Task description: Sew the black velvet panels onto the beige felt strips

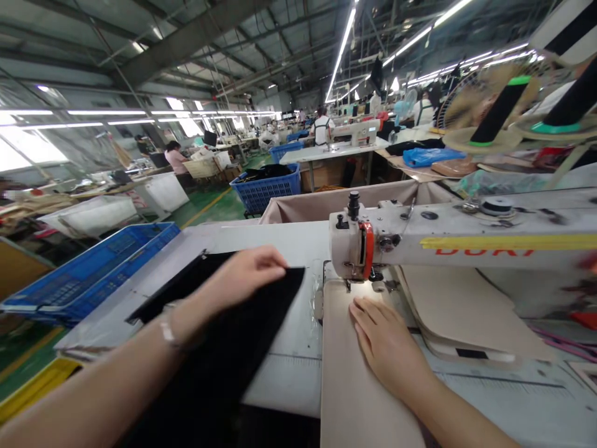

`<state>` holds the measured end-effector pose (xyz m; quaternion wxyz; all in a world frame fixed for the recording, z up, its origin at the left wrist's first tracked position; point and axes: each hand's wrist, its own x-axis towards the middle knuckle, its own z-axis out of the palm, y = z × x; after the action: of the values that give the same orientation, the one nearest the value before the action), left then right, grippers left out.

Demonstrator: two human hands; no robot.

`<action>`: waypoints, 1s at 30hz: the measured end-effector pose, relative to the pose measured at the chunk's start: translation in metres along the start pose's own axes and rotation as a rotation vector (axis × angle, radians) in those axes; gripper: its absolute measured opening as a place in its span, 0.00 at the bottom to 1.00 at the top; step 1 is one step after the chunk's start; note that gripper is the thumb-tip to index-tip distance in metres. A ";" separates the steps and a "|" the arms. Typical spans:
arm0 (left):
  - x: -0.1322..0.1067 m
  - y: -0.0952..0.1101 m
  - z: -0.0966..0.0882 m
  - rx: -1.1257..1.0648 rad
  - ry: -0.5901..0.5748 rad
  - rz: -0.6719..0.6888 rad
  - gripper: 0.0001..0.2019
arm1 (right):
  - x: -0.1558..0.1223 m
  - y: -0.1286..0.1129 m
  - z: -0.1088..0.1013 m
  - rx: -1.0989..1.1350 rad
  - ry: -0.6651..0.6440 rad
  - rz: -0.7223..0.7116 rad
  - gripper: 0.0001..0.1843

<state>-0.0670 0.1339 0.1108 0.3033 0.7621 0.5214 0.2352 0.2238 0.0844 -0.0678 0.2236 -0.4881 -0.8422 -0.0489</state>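
OK, left to right.

floor, left: blue crate [93,267] sits against the table's left side. A yellow bin [32,389] is below it at the frame corner.
table: grey-white sewing table [280,239], spans the middle of the view.
left hand: left hand [247,274] is on the table, left of the machine head. Fingers are curled shut over the far edge of the black fabric, gripping it. Thin bracelet [168,333] on the wrist.
black fabric: black fabric [261,311] lies flat on the table under the left hand and forearm. It runs from mid-table down to the near edge. Its right corner is near the beige panel, not touching it.
beige panel: beige panel [345,386] lies flat on the machine bed. Far end is at the needle, near end reaches the bottom of the frame.
right hand: right hand [382,342] is palm down on the beige panel. Fingers are straight and close together, grasping nothing, just pressing flat. Fingertips are just short of the presser foot.
machine head: sewing machine head [359,249], white with an orange-red guard, lit at the needle.
machine arm: machine arm [489,239] runs right, yellow strip along it. Red lettering is partly hidden.
beige stack: beige stack [466,311] of cut pieces under the machine arm, right of the right hand, apart from it.
thread cones: thread cones [501,109] at top right, dark and blurred.
background: blue basket [268,186] with dark cloth, beyond the table. People at other stations are too small to tell more.
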 end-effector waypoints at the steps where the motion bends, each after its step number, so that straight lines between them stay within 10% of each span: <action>1: 0.011 -0.006 0.037 -0.014 -0.104 0.011 0.07 | 0.000 0.000 -0.001 0.002 -0.003 0.005 0.20; 4: 0.038 -0.026 0.124 0.080 -0.076 0.036 0.04 | 0.000 0.000 -0.003 0.009 -0.017 0.021 0.21; 7: 0.054 -0.036 0.160 0.138 -0.013 0.037 0.03 | 0.000 0.000 -0.005 0.018 -0.027 0.029 0.21; 25: 0.066 -0.034 0.172 0.369 0.122 0.064 0.02 | 0.003 -0.001 -0.005 0.004 -0.030 0.063 0.26; 30: 0.043 -0.021 0.165 0.441 0.013 0.313 0.06 | 0.001 0.001 -0.002 0.034 -0.002 0.047 0.23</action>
<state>0.0453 0.1439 -0.0189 0.0864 0.8797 0.4376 0.1647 0.2250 0.0855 -0.0653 0.2319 -0.5041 -0.8314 -0.0287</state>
